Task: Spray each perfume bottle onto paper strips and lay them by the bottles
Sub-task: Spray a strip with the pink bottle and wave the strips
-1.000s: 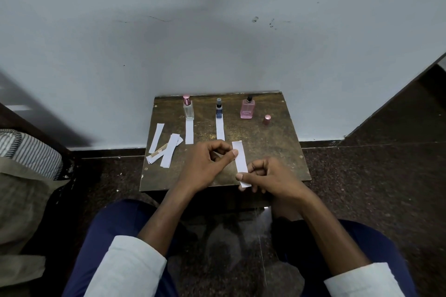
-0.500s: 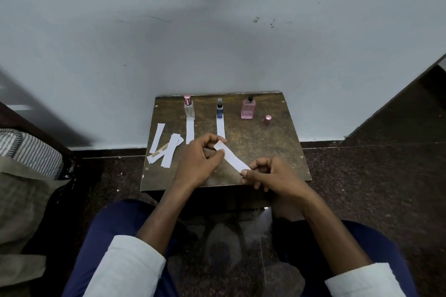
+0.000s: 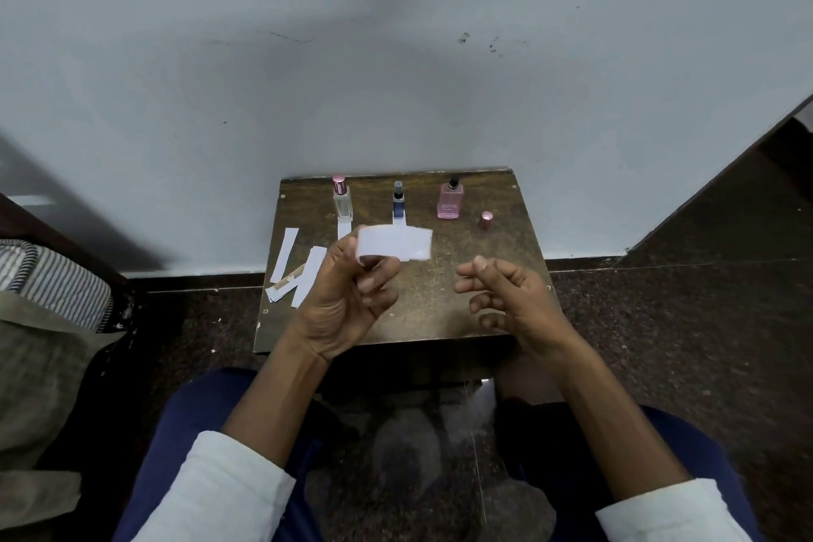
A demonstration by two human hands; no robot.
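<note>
My left hand (image 3: 347, 299) is raised over the small brown table (image 3: 492, 277), pinching one end of a white paper strip (image 3: 393, 246) that lies level and blurred, running toward 3 o'clock. My right hand (image 3: 510, 299) hangs at 3 o'clock of it — fingers loosely curled, holding nothing, well apart from the strip. At 12 o'clock along the table's far edge stand three bottles: a clear bottle (image 3: 342, 200) with a pink cap, a slim blue bottle (image 3: 398, 202), and a pink bottle (image 3: 450, 200) with its sprayer bare. A loose pink cap (image 3: 485, 219) stands just beside it. Spare strips (image 3: 292, 268) lie at 9 o'clock.
</note>
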